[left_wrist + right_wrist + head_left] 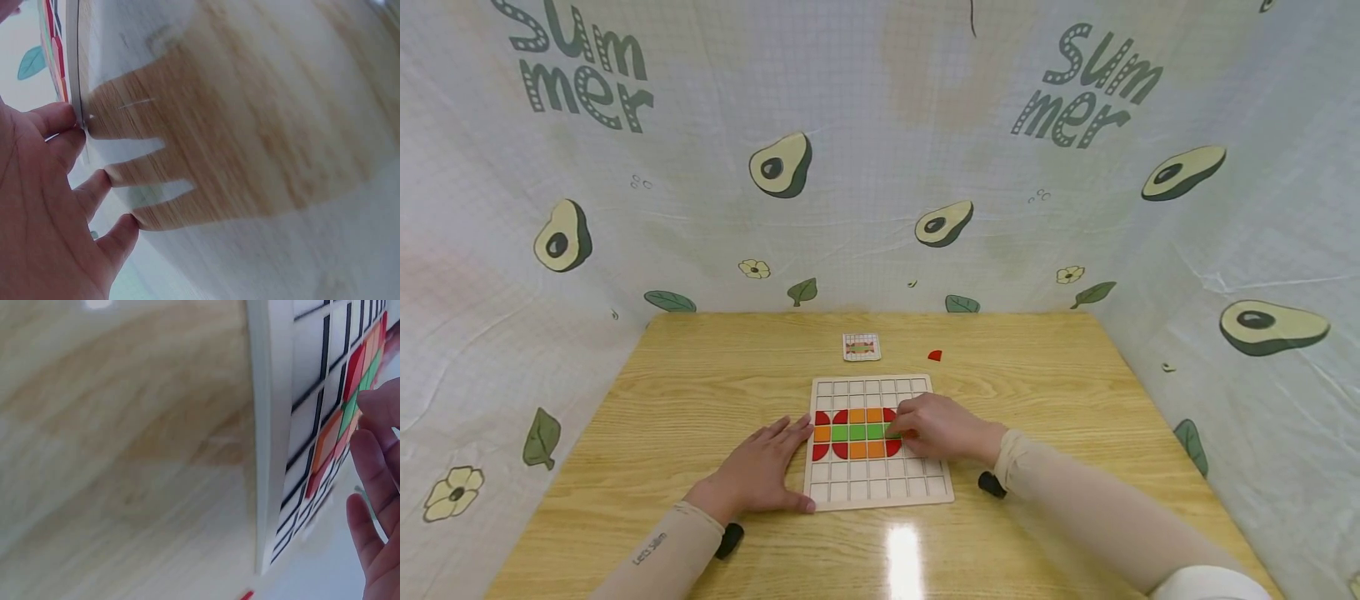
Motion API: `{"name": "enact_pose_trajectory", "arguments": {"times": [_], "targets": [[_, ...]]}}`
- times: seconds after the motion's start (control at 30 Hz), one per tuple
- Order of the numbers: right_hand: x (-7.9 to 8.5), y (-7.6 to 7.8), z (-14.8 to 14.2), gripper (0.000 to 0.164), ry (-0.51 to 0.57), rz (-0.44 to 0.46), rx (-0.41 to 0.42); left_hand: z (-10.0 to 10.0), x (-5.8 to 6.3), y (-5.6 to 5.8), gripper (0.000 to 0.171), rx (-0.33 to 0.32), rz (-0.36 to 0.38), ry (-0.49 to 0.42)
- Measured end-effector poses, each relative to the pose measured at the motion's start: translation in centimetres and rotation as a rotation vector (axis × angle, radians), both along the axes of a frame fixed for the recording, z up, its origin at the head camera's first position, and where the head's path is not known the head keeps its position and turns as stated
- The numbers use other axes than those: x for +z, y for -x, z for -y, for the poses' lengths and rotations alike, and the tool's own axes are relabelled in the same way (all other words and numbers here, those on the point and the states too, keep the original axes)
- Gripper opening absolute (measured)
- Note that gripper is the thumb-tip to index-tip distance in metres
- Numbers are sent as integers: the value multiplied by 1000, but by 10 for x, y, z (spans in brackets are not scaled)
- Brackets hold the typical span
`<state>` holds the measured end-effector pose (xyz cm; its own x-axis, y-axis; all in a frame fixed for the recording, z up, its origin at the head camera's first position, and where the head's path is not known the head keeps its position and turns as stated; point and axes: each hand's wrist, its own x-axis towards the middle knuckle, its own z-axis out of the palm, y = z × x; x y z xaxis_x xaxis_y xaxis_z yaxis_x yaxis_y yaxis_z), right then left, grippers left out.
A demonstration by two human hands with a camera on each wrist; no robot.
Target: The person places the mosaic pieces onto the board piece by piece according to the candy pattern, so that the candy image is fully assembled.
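Observation:
A pale grid board lies on the table, with red quarter-round, orange and green tiles across its middle rows. My left hand lies along the board's left side, fingers spread and fingertips at the edge. Its thumb is at the near left corner. Over the right part of the grid, my right hand pinches a green tile at the end of the green row with thumb and forefinger. An orange tile is beside it in the right wrist view. The hand hides part of the right columns in the head view.
A small pattern card lies beyond the board. To its right is a loose red quarter-round tile. A printed cloth curtain hangs behind the wooden table and along both sides.

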<state>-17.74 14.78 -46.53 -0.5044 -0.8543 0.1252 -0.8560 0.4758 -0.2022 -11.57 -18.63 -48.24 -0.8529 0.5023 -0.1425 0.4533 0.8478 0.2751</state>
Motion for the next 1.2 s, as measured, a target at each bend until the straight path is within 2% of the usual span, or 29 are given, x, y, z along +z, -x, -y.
{"name": "enact_pose_trajectory", "arguments": {"times": [0.2,0.5,0.63,0.8,1.0,1.2], "targets": [[1,16,-20,27,-14,-12,-105,2,-3,1,116,-9,-5,15],[1,51,-54,27,-49,-47,-306,5,-4,2,116,-10,-5,24],[3,67,-61,27,-55,-55,-336,5,-4,2,116,-10,-9,23],[5,82,-63,29,-69,-22,-385,7,-9,2,116,-17,-44,-14],[4,96,-62,34,-66,37,-434,5,-7,2,116,-18,-44,-19],[-2,105,-61,33,-62,50,-455,3,-4,2,115,-23,-23,-9]]}}
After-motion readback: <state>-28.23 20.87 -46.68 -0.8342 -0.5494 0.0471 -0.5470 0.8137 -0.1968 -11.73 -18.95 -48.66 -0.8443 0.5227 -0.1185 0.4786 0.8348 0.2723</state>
